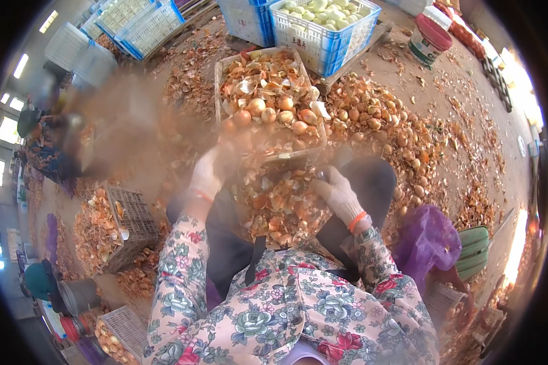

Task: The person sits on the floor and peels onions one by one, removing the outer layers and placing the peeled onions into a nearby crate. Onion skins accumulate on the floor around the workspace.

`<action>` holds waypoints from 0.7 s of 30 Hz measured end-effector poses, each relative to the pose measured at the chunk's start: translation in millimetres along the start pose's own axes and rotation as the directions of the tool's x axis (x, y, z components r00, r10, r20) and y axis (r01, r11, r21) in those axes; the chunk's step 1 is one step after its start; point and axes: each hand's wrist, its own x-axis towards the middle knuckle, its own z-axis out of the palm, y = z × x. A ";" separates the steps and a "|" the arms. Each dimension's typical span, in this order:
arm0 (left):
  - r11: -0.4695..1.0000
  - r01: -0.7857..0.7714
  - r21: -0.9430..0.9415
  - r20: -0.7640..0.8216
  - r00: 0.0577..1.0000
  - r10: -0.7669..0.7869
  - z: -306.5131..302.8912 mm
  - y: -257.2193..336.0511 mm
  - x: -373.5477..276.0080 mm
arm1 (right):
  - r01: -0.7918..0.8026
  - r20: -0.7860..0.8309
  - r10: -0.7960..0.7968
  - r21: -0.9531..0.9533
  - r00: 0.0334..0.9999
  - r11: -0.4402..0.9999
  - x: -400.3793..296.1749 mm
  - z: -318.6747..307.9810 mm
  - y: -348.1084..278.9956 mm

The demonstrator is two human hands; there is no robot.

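Note:
In front of me a plastic crate [218,86] holds unpeeled onions [257,106] among loose dry onion skins [265,73]. My left hand [214,166], in a pale glove, is at the crate's near left corner; blur hides its fingertips and anything in them. My right hand [338,191], gloved and with an orange band at the wrist, has its fingers curled above my lap. A small shiny spot shows at its fingertips, too unclear to name. Between my legs lies a heap of onion skins [278,205] with some onions in it.
A blue-and-white crate [329,45] of peeled onions stands beyond. Onions [402,137] and skins spread over the floor at right, near a purple mesh sack [427,246] and a pink-and-white bucket [429,41]. Left are a tipped crate [132,219] spilling skins and another person [50,146].

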 end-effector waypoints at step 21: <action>0.999 -0.034 -0.015 0.059 0.998 0.035 -24.6 -49.9 -8.7 | 0.276 0.179 -0.258 -0.082 0.949 0.958 224.9 50.7 72.0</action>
